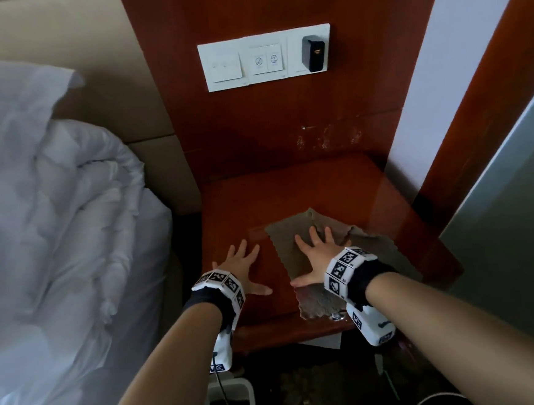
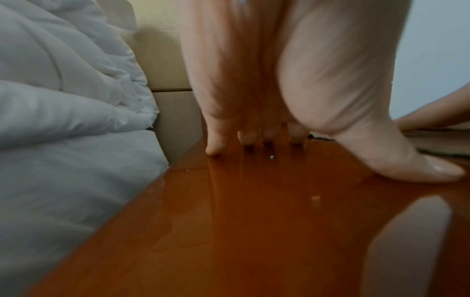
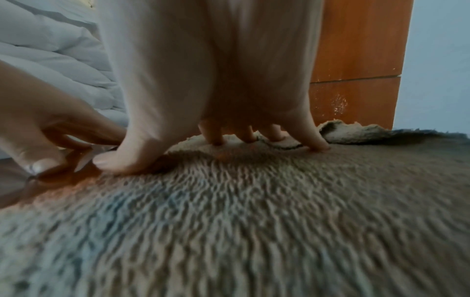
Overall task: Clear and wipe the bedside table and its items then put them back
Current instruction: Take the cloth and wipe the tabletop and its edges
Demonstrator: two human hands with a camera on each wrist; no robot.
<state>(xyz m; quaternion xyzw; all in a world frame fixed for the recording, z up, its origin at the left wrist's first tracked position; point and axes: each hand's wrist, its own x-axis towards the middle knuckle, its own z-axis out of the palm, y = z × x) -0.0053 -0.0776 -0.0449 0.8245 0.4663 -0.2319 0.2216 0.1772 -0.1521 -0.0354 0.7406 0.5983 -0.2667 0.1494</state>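
Observation:
The red-brown bedside table (image 1: 305, 183) has a glossy top with a grey-brown cloth (image 1: 381, 254) spread flat on its front right part. My right hand (image 1: 314, 256) lies flat on the cloth (image 3: 254, 211) with fingers (image 3: 315, 144) spread straight, pressing it down. My left hand (image 1: 240, 268) rests flat on the bare wood (image 2: 254, 221) just left of the cloth, fingers (image 2: 213, 148) spread. The two thumbs nearly meet. No bedside items stand on the table top.
A white duvet (image 1: 53, 219) on the bed borders the table's left side. A switch panel (image 1: 264, 57) with a black plug-in adapter (image 1: 313, 53) sits on the wooden back panel. A white bin (image 1: 233, 396) and a cable lie on the floor in front.

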